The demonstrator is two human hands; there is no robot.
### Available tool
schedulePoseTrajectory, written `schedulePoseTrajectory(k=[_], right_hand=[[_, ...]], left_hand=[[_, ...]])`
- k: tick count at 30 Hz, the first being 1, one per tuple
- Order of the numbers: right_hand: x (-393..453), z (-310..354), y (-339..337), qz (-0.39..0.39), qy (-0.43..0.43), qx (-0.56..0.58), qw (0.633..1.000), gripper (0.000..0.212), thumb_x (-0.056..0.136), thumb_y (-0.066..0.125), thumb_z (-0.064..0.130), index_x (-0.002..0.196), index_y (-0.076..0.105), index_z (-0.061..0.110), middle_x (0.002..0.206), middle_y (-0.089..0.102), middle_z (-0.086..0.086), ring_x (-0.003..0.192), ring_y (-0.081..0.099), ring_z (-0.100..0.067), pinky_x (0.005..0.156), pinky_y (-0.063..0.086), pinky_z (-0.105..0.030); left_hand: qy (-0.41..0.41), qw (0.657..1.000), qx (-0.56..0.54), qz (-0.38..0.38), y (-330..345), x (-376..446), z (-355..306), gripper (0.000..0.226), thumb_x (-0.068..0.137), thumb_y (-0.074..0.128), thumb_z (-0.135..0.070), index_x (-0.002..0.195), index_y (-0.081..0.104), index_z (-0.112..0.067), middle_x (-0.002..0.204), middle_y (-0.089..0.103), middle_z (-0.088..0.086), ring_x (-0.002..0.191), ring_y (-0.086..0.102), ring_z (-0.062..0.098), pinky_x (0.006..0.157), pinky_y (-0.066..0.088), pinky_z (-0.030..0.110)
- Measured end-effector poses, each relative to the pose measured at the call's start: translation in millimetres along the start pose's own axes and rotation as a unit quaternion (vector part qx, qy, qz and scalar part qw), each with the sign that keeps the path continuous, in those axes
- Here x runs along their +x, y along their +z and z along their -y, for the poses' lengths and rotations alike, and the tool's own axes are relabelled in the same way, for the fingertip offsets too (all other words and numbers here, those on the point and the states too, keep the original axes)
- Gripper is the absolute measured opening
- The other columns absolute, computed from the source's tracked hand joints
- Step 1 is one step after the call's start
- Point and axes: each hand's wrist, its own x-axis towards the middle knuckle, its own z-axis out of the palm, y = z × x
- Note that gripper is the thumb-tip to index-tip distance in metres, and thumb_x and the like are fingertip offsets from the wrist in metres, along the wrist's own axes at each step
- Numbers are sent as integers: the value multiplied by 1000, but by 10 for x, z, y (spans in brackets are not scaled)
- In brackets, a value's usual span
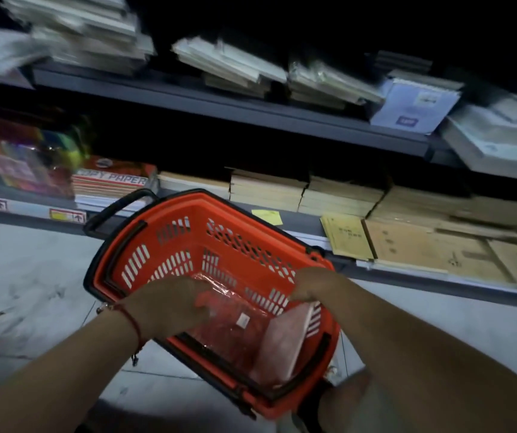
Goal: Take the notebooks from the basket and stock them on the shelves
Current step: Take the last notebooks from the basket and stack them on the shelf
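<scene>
An orange basket (169, 239) with black handles stands on the floor before the shelves. Inside lies a red notebook pack in clear plastic wrap (235, 326), and a pink notebook (285, 342) leans against the basket's right wall. My left hand (169, 304) reaches into the basket and grips the left edge of the wrapped pack. My right hand (313, 284) is over the basket's right rim, its fingers curled down onto the pack's far right edge near the top of the pink notebook. The fingertips are hidden.
The lower shelf (300, 221) holds copy paper reams (110, 179), brown paper stacks (341, 195) and yellow booklets (347, 235). The upper shelf (232, 106) carries stacks of notebooks (232, 64) and a blue pad (416, 104). Grey floor lies left of the basket.
</scene>
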Motion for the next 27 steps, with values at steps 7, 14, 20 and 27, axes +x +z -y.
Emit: schedulePoseTrajectory(k=[7,14,20,27], right_hand=[[156,243,387,15,71,-190,979,61,94,53,53,145,47,19,149,47,-5,139,39,-31,112,28,-48],[248,373,586,41,103,-187,976,73,84,58,69,139,48,22,139,51,-5,126,49,-30,97,42,-45],[336,403,607,-13,181,7,983,77,80,77,45,141,47,10,139,47,-13,120,55,-33,88,52,-39],[399,395,729,-62,105,175,977,40,94,52,18,131,57,5,129,55,-20,122,53,-34,90,43,-35]], left_hand=[[-18,998,16,53,127,236,4,56,100,48,-48,151,39,-27,156,41,-2,141,40,17,113,33,29],[-37,996,2,76,172,321,76,60,101,45,-50,155,32,-27,162,30,-2,146,33,20,118,30,34],[-40,996,-16,72,144,323,110,59,101,46,-48,155,33,-26,162,30,0,146,33,21,117,30,33],[-35,996,-22,73,137,339,103,58,102,45,-45,155,33,-23,162,29,0,146,32,22,118,30,35]])
